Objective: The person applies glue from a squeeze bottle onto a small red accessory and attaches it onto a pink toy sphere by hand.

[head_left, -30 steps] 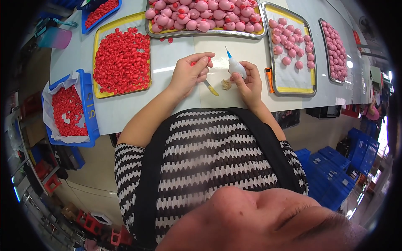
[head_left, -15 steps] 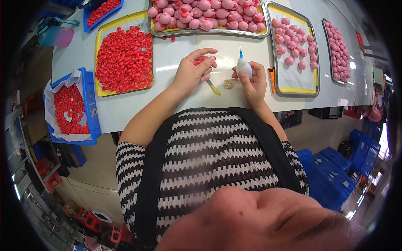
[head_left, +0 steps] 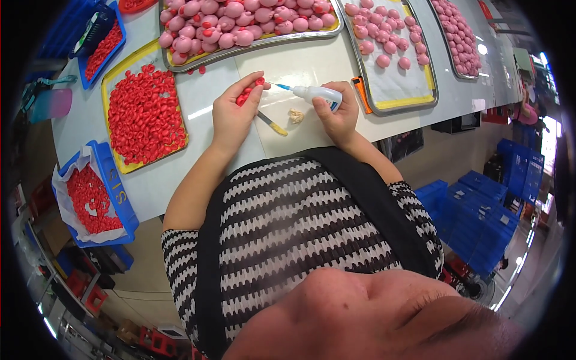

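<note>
Lying well left of the slim grey-and-yellow tool [head_left: 273, 124], a heap of red cup-shaped pieces [head_left: 147, 114] is seen. Beside the tool, on its left, the left hand [head_left: 231, 114] is curled: one red piece [head_left: 259, 81] is pinched at the fingertips beyond the tool, with more red bits [head_left: 242, 98] cupped behind it. That piece is best steadied by a light pinch, its target spot left uncovered. Beyond the tool and to its right, a blue-hubbed needle [head_left: 282, 87] is aimed at the piece; whether they touch cannot be told. Farther right of the tool, the white squeeze bottle [head_left: 318, 95] is wrapped by the right hand [head_left: 339, 120]; it should be pressed gently, with the needle guided clear of the skin.
</note>
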`<control>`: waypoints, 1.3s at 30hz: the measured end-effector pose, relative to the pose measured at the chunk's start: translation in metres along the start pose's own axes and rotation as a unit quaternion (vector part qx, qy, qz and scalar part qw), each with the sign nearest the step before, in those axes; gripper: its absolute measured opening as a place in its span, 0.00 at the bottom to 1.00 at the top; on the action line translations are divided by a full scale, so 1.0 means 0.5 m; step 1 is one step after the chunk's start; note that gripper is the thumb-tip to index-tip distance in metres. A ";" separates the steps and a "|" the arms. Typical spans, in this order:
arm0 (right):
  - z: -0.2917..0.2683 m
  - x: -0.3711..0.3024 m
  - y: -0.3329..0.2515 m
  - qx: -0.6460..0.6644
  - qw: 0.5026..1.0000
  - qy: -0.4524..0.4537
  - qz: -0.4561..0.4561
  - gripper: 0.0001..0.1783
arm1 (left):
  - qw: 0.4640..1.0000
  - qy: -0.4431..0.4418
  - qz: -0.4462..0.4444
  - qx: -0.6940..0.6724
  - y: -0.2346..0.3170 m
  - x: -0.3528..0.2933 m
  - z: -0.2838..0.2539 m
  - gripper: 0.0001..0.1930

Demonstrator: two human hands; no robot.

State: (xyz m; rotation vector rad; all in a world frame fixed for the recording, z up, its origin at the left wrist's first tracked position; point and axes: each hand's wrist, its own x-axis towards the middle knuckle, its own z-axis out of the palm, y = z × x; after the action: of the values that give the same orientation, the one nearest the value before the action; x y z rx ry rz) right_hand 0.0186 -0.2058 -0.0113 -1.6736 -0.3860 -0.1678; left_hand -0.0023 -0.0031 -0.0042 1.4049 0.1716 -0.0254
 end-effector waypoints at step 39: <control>-0.003 0.020 0.034 -0.040 0.998 -0.005 0.042 0.19 | 0.999 0.039 0.001 0.034 0.001 0.012 0.005 0.13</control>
State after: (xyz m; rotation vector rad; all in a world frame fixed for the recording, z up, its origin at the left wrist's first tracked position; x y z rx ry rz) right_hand 0.0337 -0.2073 -0.0235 -1.7667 -0.3189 -0.1127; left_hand 0.0037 -0.0049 -0.0040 1.4750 0.2361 0.0266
